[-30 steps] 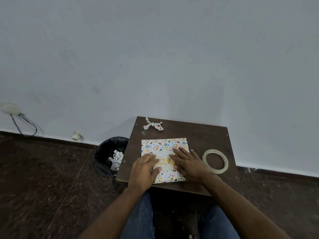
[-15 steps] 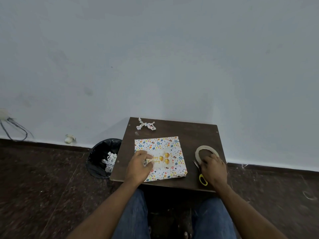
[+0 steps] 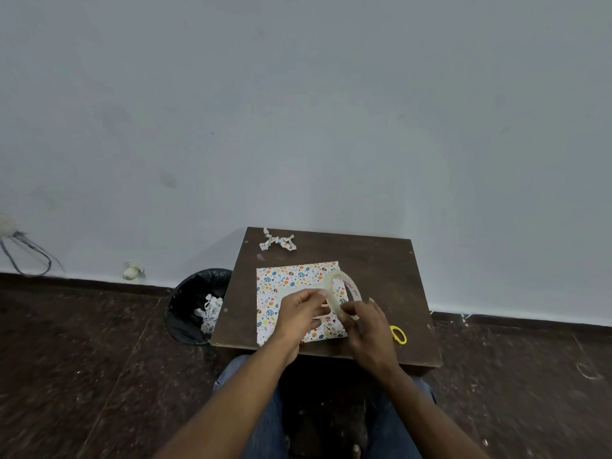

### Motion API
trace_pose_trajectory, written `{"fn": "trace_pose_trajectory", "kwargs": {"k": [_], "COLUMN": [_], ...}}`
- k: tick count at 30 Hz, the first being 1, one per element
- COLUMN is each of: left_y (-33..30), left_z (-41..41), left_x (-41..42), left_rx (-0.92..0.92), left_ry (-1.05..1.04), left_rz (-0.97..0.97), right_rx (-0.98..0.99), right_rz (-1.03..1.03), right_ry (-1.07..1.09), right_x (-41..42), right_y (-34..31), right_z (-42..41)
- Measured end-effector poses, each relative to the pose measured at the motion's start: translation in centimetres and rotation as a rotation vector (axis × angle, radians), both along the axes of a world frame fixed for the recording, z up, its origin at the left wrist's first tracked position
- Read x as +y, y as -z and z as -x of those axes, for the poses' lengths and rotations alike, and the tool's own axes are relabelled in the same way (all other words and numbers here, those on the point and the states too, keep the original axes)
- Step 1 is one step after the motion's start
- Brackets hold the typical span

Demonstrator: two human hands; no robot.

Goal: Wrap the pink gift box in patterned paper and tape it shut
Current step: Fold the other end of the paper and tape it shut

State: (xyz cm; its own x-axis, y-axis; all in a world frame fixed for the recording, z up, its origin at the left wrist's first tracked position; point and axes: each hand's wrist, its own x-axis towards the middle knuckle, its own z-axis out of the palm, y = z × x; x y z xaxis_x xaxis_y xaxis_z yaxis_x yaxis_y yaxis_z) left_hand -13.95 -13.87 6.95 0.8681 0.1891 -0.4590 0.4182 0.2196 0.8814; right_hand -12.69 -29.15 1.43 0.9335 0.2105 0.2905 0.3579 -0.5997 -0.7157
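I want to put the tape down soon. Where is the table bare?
Bare table lies right of the wrapped box, behind the scissors. Crowded: near edge, where both hands work, and the far left corner with the paper scrap.

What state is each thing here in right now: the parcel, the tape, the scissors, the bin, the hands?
Wrapped box: flat on the table, covered in patterned paper.
Tape roll: lifted above the box, held on edge.
Right hand: grips the roll.
Left hand: fingers pinch at the roll's rim.
Yellow scissors: lying on the table, mostly hidden.
Paper scrap: twisted, loose.
Bin: open, holding paper scraps.
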Motion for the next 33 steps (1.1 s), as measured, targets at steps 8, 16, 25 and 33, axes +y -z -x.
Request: {"fn": "trace_pose_trajectory", "kwargs": {"k": [8, 16, 25, 33], "left_y": [0.3, -0.1, 0.4, 1.5], "left_z": [0.4, 0.3, 0.2, 0.0], "left_x": [0.6, 0.0, 0.3, -0.2], "left_rx": [0.023, 0.055, 0.128, -0.032], "left_ry": [-0.066, -0.089, -0.159, -0.156], "left_rz": [-0.076, 0.041, 0.173, -0.415], "right_rx": [-0.118, -0.15, -0.227, -0.196], "right_rz": [0.188, 0.259, 0.241, 0.271], "right_ry": [-0.092, -0.124, -0.084, -0.082], "right_x": [-0.6, -0.8, -0.4, 0.5], "right_y": [0.3, -0.2, -0.2, 0.2], "right_z": [0.6, 0.3, 0.7, 1.4]}}
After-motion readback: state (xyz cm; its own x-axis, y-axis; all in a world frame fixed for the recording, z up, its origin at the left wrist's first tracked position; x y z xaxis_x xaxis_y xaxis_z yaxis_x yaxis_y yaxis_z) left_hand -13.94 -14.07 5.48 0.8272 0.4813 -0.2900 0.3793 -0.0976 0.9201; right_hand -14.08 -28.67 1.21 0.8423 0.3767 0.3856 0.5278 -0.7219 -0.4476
